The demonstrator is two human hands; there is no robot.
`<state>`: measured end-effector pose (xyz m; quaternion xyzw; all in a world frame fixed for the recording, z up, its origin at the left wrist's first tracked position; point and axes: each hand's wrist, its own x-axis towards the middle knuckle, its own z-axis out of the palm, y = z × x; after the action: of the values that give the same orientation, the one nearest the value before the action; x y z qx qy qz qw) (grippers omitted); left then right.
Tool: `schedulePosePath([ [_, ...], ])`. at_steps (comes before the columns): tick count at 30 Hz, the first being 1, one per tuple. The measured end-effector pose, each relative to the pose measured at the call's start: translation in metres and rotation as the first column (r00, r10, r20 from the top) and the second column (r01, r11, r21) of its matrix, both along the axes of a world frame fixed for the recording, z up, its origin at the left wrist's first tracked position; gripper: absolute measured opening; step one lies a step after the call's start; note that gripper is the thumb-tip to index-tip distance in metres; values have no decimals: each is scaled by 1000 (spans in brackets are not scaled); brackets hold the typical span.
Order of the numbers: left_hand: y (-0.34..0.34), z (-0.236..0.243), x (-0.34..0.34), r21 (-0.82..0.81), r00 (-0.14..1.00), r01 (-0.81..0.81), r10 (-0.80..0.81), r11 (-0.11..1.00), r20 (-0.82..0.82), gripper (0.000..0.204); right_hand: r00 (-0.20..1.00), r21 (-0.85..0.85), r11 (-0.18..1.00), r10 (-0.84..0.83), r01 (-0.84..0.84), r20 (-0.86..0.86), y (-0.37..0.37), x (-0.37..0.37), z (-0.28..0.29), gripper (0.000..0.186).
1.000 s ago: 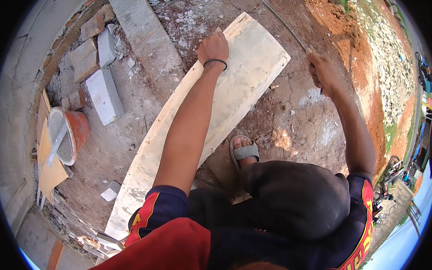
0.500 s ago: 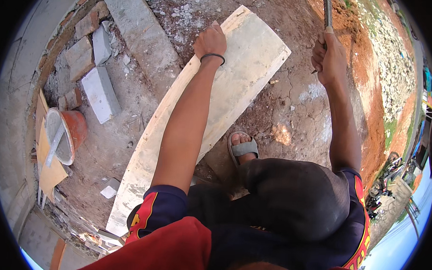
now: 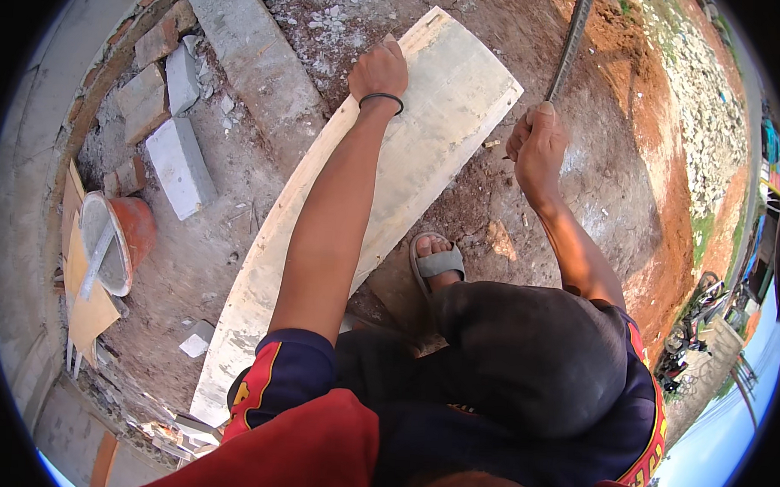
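Observation:
A long, pale wooden board [image 3: 438, 108] with a worn, stained face stretches diagonally from the lower left to the upper middle. My left hand [image 3: 379, 70], a black band at its wrist, is closed round the board's left edge near the far end. To the right of the board, my right hand [image 3: 538, 146] is wrapped round a long, dark metal bar [image 3: 570, 48] with a rough surface. The bar rises from the fist toward the upper edge of the picture, and a short tip shows below the fingers. My right hand is apart from the board.
White blocks [image 3: 180, 167] and bricks [image 3: 143, 103] lie at the left, beside a concrete slab [image 3: 252, 54]. An orange bucket [image 3: 137, 235] with a pale strip in it leans near thin wooden sheets [image 3: 93, 315]. My sandalled foot [image 3: 438, 258] stands right of the board. Gravel [image 3: 708, 126] spreads at the far right.
My right hand has moved left and nearer to me, closer to the board, and the bar now tilts more to the right. My left hand stays on the board's edge.

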<state>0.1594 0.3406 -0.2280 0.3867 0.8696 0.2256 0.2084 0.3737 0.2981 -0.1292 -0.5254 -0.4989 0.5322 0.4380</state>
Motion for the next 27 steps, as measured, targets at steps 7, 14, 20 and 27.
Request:
schedulePosePath([
  [7,-10,-4,-3,1,1000,-2,2,1000,-18,51,954,-411,908,188,-77,235,36,22,44,41],
  [14,-2,4,5,15,1000,-2,3,1000,-1,51,803,-306,940,300,-154,515,57,19,35,43],
  [20,-4,-8,-6,-10,1000,2,-2,1000,-25,52,840,-327,934,289,-143,459,60,23,66,44],
  [27,-2,0,4,15,1000,-1,2,1000,-30,52,723,-362,909,392,-208,569,62,19,34,45],
])
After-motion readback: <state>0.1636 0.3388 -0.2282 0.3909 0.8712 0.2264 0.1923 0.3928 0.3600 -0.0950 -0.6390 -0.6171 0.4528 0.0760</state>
